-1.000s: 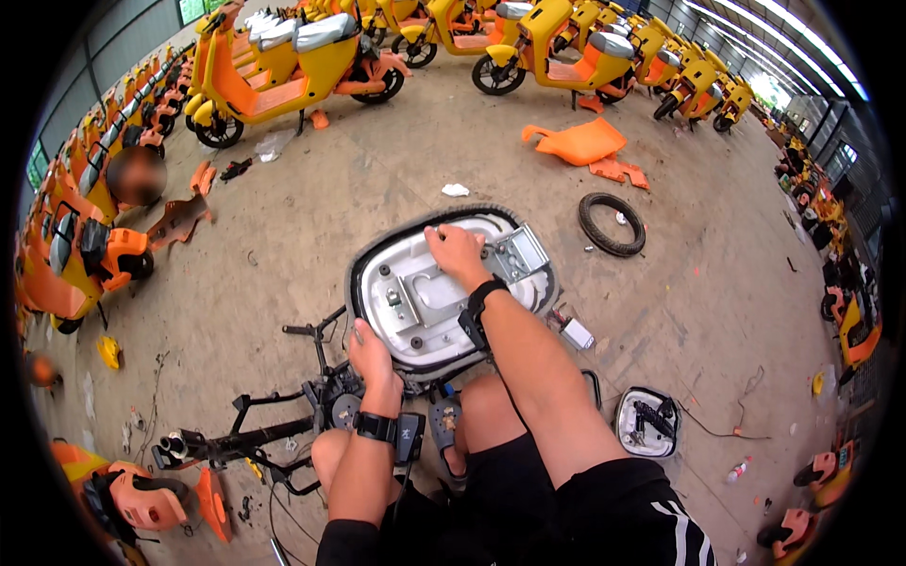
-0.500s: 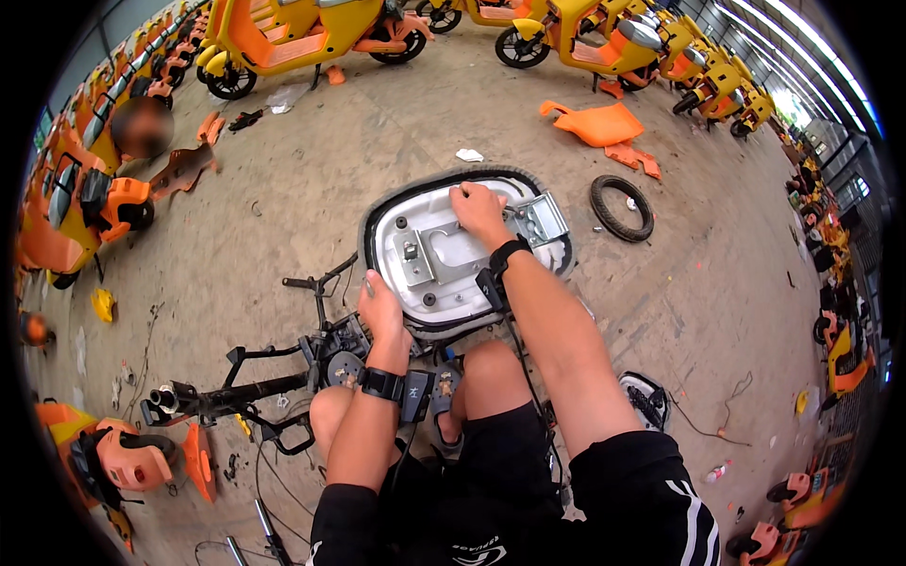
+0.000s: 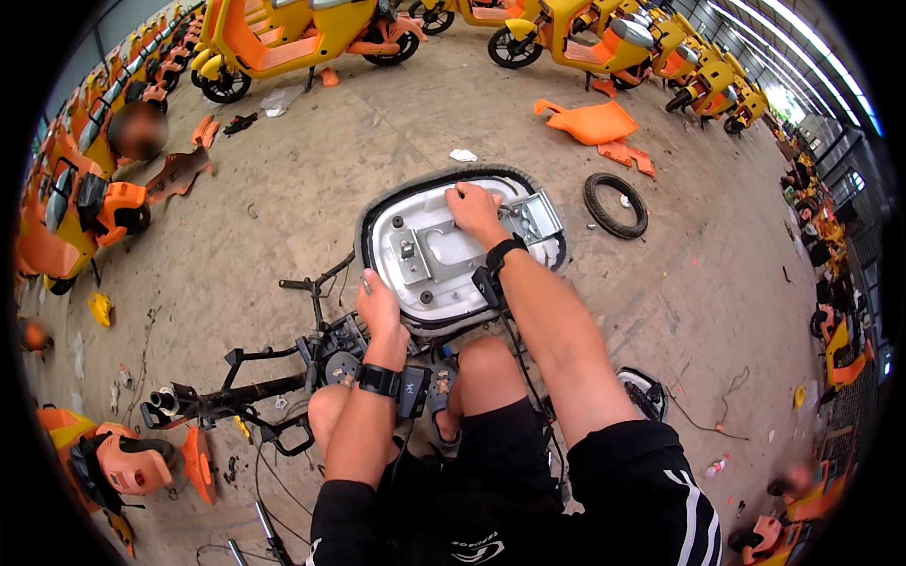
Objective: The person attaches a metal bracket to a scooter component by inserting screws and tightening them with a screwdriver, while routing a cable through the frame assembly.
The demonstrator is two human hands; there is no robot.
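An upturned scooter seat point(image 3: 385, 259) is held tilted in front of my knees, its white plastic underside facing me and its dark padded rim around it. A metal bracket point(image 3: 412, 267) is fixed on the underside, and a shiny hinge plate point(image 3: 540, 217) sits at its right end. My left hand point(image 3: 378, 309) is closed at the seat's near left edge, fingers mostly hidden; a small greyish thing shows by the thumb. My right hand point(image 3: 475, 209) is closed against the underside near the far rim. Whatever its curled fingers hold is too small to make out.
A stripped black scooter frame point(image 3: 255, 391) lies at my left. Beyond the seat, right, are a tyre point(image 3: 615, 206) and orange plastic panels point(image 3: 593, 123). Yellow and orange scooters point(image 3: 311, 42) stand in rows around. Loose wires and scraps litter the concrete floor.
The whole view has shifted slightly, with the scene sliding a little to the left. Both hands keep nearly the same places on the seat.
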